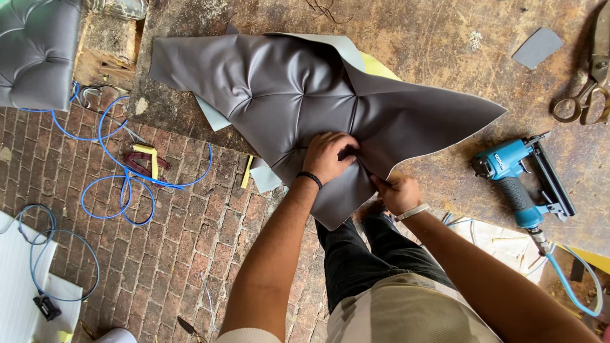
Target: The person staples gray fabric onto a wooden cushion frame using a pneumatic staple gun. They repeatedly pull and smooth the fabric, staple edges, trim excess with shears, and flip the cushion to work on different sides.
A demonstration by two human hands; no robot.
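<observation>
At the far left, in the top corner of the view, sits a grey tufted cushion [35, 51], off the worktop. Below it a blue air hose [121, 168] loops over the brick floor [184, 254], with a pair of red-handled pliers [145, 164] lying among the coils.

The worn wooden worktop [432, 38] begins past that, and the grey tufted vinyl cover [298, 89] is spread across its left part, its lower point hanging over the near edge — a sliver of yellow foam [380, 67] shows behind it.

The left hand [329, 155] lies palm-down on the cover close to the near edge, fingers curled and pressing into a fold. Just beside it, the right hand [397, 192] is closed in a pinch on the cover's edge where the pleat runs down, thumb on top.

Further right, near the worktop's near edge, rests a blue pneumatic staple gun [518, 184] — its hose trails off toward the bottom right corner. At the far right edge lie large metal shears [588, 82], and a small grey scrap [537, 47] sits near the top right corner.
</observation>
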